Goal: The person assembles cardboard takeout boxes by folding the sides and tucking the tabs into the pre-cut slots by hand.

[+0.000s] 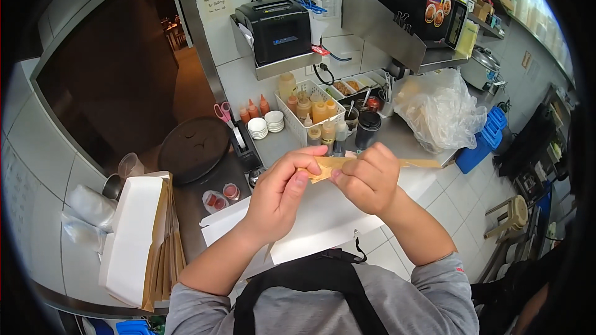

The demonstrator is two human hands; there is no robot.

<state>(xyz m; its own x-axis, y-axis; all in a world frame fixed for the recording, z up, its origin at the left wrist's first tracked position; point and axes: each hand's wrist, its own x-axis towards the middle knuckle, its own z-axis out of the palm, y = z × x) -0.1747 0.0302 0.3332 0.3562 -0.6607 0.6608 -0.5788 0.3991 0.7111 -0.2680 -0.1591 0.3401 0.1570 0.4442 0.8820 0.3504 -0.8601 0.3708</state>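
1. Left hand: fingers curled, thumb and forefinger pinching the left end of a brown strip.
2. Right hand: fingers folded into a near-fist, gripping the same strip farther right – its tail runs on past the knuckles.
3. Strip sits along the far side of a white board; can't tell if the two are joined. Board is at the worktop front edge, below both hands, close to the person's body.
4. Beyond the hands, toward the worktop's back edge: white basket of sauce bottles, black cup just right of it.
5. Left of the basket: red bottles, stacked white dishes, scissors.
6. Sauce cups near the board's left corner; round black tray behind them.
7. Worktop's left end: stacked cartons – white inside, brown outside.
8. Worktop's right end: clear plastic bag, bulky.
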